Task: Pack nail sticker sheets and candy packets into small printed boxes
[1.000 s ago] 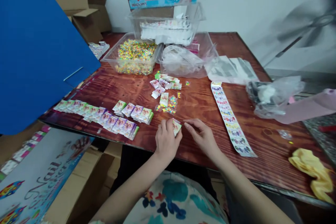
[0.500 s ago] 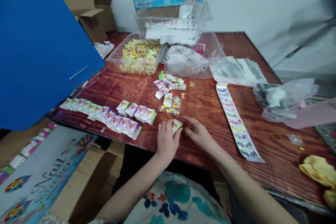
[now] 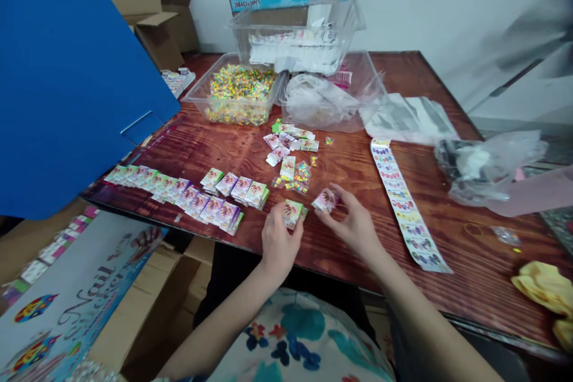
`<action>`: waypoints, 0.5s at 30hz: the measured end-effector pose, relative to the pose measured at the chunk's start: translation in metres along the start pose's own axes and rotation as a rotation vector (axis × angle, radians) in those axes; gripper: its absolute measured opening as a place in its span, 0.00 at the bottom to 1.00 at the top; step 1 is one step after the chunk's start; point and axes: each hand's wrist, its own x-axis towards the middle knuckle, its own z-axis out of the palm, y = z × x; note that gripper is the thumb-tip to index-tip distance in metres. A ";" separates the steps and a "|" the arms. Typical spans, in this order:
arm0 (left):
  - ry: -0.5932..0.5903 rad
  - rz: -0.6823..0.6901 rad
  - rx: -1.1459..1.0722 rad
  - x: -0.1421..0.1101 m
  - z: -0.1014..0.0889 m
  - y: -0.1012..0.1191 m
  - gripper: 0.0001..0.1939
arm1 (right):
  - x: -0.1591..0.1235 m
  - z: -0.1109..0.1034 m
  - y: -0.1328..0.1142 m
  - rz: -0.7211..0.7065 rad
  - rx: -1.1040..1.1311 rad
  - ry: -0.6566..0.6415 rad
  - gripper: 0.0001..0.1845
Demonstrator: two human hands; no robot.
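My left hand (image 3: 280, 243) is closed around small green-and-white boxes (image 3: 292, 213) near the table's front edge; how many it holds I cannot tell. Between the thumb and fingers of my right hand (image 3: 353, 219) is a small purple-and-white box (image 3: 324, 201), held just right of the left hand. Left of my hands, small stacks of matching boxes (image 3: 242, 188) stand in a short row. A longer overlapping row of boxes (image 3: 168, 186) runs along the front edge. Loose boxes (image 3: 280, 146) and small clear packets of coloured candy (image 3: 298, 181) lie beyond my hands.
A clear tub of candy packets (image 3: 239, 116), a tub with plastic bags (image 3: 322, 116) and a stacked tub of paper strips (image 3: 295, 27) stand at the back. A sticker strip (image 3: 400, 203) lies right, near a yellow cloth (image 3: 544, 289). A blue panel (image 3: 76, 89) rises at left.
My right hand, previously without a visible box beside the left hand, now holds a purple box slightly apart from it. The left hand has shifted a little left, and the view has turned slightly.
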 end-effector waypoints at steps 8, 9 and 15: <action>-0.140 0.057 0.126 -0.004 0.022 -0.004 0.32 | -0.005 0.006 -0.012 -0.122 0.135 -0.143 0.34; -0.134 0.045 0.113 -0.007 0.021 -0.006 0.34 | -0.006 0.011 -0.013 -0.133 0.114 -0.176 0.34; -0.125 0.014 0.092 -0.021 0.010 -0.017 0.37 | -0.009 0.038 -0.016 -0.153 -0.023 -0.329 0.36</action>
